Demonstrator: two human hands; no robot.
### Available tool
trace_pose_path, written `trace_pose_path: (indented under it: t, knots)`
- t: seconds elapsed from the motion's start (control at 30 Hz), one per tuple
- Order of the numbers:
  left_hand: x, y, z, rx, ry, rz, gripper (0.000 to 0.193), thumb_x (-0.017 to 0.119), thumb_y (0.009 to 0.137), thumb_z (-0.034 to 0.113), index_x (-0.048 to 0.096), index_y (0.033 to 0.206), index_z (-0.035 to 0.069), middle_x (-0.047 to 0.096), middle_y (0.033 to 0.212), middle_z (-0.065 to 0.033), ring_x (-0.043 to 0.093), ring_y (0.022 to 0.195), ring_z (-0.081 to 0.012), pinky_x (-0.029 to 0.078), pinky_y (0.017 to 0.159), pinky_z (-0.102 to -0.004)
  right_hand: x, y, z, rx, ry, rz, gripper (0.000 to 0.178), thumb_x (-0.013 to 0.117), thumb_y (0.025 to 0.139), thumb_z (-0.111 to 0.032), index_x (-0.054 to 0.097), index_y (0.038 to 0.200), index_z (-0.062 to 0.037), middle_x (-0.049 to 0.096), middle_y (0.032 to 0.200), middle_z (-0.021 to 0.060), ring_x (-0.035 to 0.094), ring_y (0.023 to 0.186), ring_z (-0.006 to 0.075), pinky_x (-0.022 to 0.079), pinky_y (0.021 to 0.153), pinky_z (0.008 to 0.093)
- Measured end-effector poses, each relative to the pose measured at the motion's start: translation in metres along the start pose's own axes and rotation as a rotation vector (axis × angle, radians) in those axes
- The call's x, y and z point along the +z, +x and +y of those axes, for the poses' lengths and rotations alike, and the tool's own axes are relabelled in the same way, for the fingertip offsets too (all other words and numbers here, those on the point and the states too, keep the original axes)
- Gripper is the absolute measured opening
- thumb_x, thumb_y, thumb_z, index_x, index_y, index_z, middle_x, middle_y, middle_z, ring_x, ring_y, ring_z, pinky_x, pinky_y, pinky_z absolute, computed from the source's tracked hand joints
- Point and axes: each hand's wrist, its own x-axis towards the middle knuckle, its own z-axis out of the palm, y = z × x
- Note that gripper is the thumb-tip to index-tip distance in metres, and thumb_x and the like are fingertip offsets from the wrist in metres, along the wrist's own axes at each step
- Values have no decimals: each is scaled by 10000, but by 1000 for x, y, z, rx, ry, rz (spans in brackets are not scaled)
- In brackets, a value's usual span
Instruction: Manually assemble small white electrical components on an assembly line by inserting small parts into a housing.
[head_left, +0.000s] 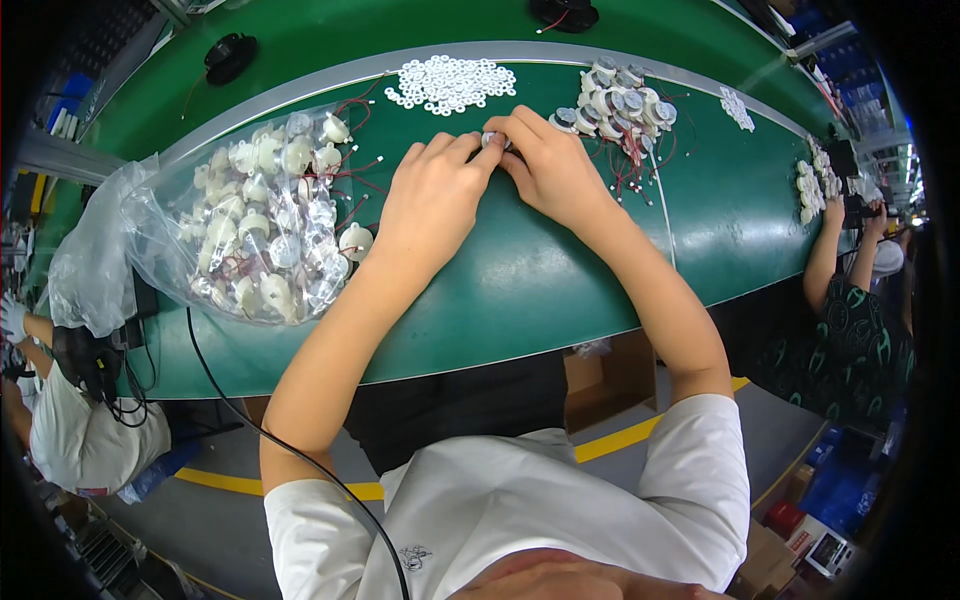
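My left hand [432, 192] and my right hand [556, 168] meet over the green table, fingertips closed together on a small round grey-and-white part [493, 141]. Most of that part is hidden by the fingers. Just beyond my left hand lies a heap of small white rings [452, 84]. To the right of my right hand is a pile of round white-and-grey parts [618, 102] with thin red wires and small white connectors. Left of my left forearm, a transparent plastic bag [262, 215] is full of similar white round parts, some spilling from its mouth.
A green conveyor belt [380, 38] runs behind the table's metal edge, carrying black round units [231, 58] with wires. A black cable [230, 400] crosses near my left arm. Co-workers sit at left and right. A cardboard box [610, 380] stands below the table.
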Motion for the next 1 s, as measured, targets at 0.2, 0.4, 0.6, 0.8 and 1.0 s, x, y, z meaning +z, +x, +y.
trace_pose_path:
  t: [0.2, 0.4, 0.6, 0.8, 1.0]
  knots:
    - [5, -2, 2, 28, 72, 13, 520, 654, 847, -30, 668, 1362, 35, 724, 1250, -122, 677, 1089, -275, 540, 907, -414, -2, 3, 8, 85, 164, -38, 284, 757, 867, -41, 636, 1125, -52, 642, 1027, 126, 689, 881, 387, 569, 718, 463]
    - [5, -1, 5, -21, 70, 2, 629, 653, 783, -74, 661, 1393, 76, 715, 1270, -108, 661, 1113, -294, 539, 937, -421, 2, -2, 6, 34, 49, 17, 300, 760, 887, -79, 647, 1165, -60, 657, 1030, 124, 692, 885, 380, 566, 725, 471]
    - [-46, -31, 6, -65, 172, 16, 480, 756, 827, 97, 699, 1304, 100, 691, 1246, -82, 621, 1158, -287, 488, 948, -424, -23, 2, 10, 79, -36, 268, 254, 772, 916, -173, 681, 1134, -79, 680, 995, 99, 727, 852, 312, 574, 695, 440]
    - [-102, -69, 2, -256, 238, -197, 464, 845, 759, 80, 708, 1202, 63, 626, 1075, -92, 611, 1059, -294, 480, 909, -418, -94, 2, 67, 470, -370, 569, 277, 739, 958, -313, 759, 1118, -87, 710, 865, 64, 702, 827, 289, 552, 720, 422]
    - [-101, -69, -5, -207, 271, -223, 400, 834, 731, 33, 708, 1109, 66, 631, 1054, -98, 613, 1020, -321, 489, 886, -434, -91, -1, 90, 523, -387, 406, 280, 699, 984, -367, 799, 1032, -111, 695, 883, 58, 696, 848, 298, 547, 746, 432]
